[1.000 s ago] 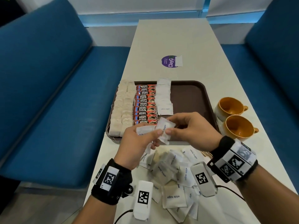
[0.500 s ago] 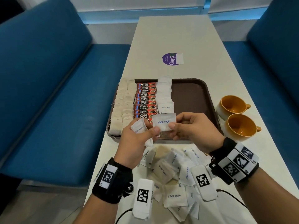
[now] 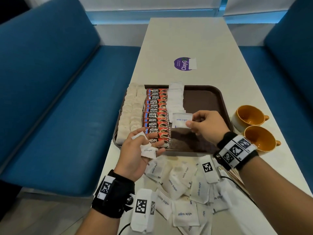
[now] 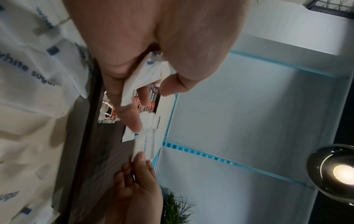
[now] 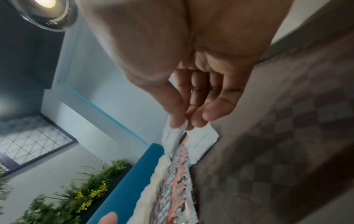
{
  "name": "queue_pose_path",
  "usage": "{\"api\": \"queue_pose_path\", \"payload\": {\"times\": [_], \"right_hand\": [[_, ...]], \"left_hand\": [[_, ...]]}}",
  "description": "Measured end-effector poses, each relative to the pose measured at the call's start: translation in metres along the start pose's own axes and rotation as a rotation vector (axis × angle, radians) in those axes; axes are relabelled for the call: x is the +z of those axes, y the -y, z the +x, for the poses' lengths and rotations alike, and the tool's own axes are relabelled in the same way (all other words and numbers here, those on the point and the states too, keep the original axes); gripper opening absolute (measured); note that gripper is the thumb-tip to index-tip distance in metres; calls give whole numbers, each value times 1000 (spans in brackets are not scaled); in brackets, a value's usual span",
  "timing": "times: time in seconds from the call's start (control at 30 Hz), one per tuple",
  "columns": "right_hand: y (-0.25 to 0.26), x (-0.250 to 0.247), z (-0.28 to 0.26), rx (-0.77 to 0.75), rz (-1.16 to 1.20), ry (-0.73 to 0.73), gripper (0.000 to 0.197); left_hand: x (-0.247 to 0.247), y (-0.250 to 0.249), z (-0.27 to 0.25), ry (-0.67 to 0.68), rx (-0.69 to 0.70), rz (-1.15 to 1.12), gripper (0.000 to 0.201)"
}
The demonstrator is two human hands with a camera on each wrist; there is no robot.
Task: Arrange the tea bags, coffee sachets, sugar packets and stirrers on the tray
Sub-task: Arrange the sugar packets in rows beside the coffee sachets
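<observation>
Over the tray, right hand pinches a "white sugar" packet; left hand seemingly grips another beside "KOPI JUAN" sachets

Tea bags left of coffee sachets on tray

The head camera looked down from above the tray. Both wrist cameras sat close beside it, tilted upward, sharing its coffee sachets.
</observation>
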State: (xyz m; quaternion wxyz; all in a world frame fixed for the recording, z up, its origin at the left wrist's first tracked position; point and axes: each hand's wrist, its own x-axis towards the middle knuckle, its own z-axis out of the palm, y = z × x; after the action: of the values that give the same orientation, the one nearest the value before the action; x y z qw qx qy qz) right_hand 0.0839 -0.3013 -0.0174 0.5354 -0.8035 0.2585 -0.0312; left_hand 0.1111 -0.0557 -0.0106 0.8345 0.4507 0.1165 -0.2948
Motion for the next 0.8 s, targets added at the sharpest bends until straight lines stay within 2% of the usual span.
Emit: {"api": "queue_pose_path", "payload": {"times": [0.13,0.27,0.6,0.8], "right_hand": [[-4,13,27,89,-85,56,12],[0,15,46,153,-160,69,11],[4,19,51,179,-224,-14,34],[5,17,52,190,-204,-6,34]], "left_hand": [[-4,2,1,16,-55,-24,60],[-4,3,2,43,-56,13,64],[-7,-1,-1,97,-53,57,53],[-4,-3,-3,112,-48,79,41]]}}
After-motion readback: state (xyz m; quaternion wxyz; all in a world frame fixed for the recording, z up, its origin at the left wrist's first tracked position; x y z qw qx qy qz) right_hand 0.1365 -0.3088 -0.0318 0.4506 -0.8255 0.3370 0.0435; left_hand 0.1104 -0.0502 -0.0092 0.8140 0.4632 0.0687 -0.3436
